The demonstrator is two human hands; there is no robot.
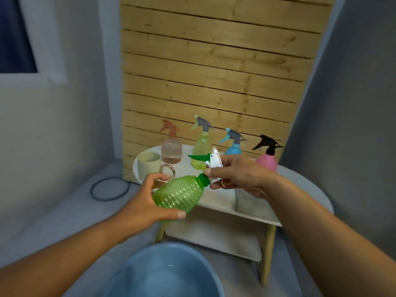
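Observation:
I hold a ribbed green spray bottle [182, 195] tilted over the table's front edge, neck pointing up and right. My left hand [147, 200] grips its body from below and the left. My right hand [233, 176] pinches the dark green collar at the neck, with the white spray head and green trigger [212, 160] sticking up above my fingers.
A white oval table [304, 189] holds a cream cup [149, 163], a metal ring [168, 170], and pink-clear [171, 151], yellow-green [202, 146], blue [233, 144] and pink [266, 158] spray bottles. A blue basin [167, 273] with water sits below. A black ring [110, 188] lies on the floor.

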